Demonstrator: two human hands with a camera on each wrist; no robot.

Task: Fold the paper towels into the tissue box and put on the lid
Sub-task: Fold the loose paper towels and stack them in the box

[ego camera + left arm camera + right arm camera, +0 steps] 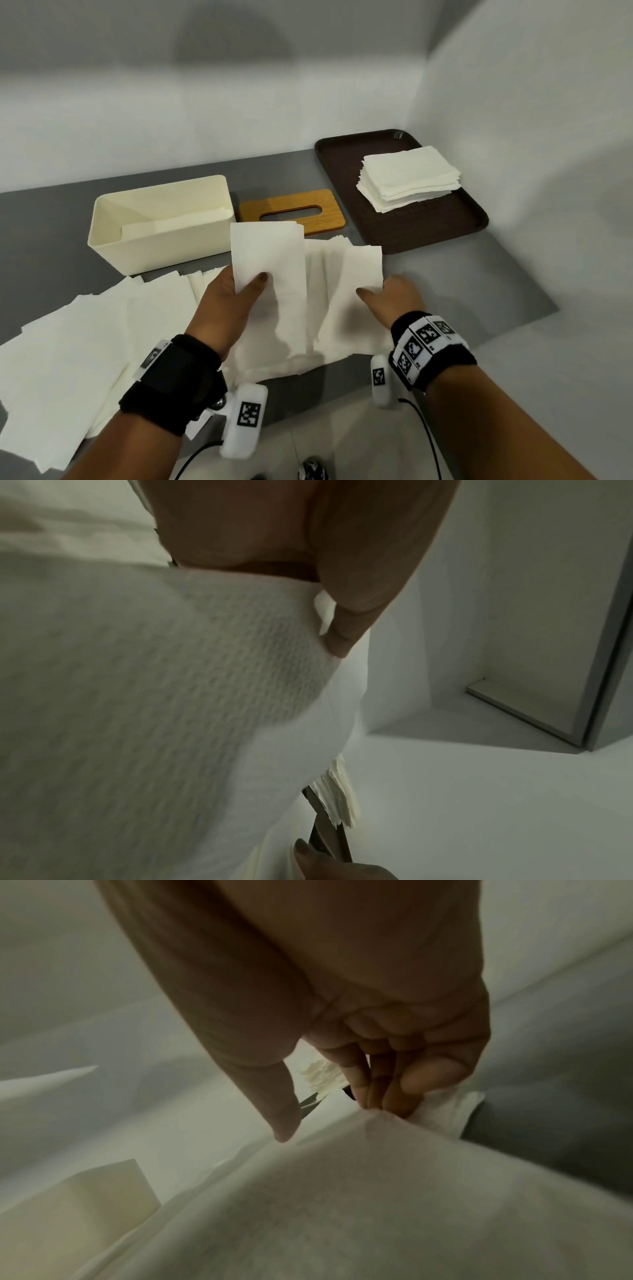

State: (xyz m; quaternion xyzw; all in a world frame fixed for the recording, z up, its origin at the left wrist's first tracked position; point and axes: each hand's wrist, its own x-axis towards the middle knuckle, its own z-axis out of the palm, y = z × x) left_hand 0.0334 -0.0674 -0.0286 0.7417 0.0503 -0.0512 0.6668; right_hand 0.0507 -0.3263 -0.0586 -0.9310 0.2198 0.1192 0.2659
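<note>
**Paper towels mid-fold, box open and waiting**

Paper towels, unfolded (78, 346), lie spread in overlapping sheets over the left of the grey table (479, 287), reaching in front of the cream tissue box (161, 236). That box stands open, with what looks like a few folded towels flat along its far inner wall. The left hand (229, 301) pinches the lower edge of a folded towel (267, 260) between thumb and fingers, holding it upright just in front of the box's right end. Behind it the wooden lid (291, 210) with its slot lies flat between box and tray. The right hand (394, 294) grips the near edge of another sheet (352, 294), its fingers curled on the paper. Furthest right, a dark brown tray (472, 219) holds a stack of towels (407, 178).

Folding is the step in hand. Next, I judge, the left-hand towel must go into the box, flat on those already there, while many sheets remain before the lid goes on.
</note>
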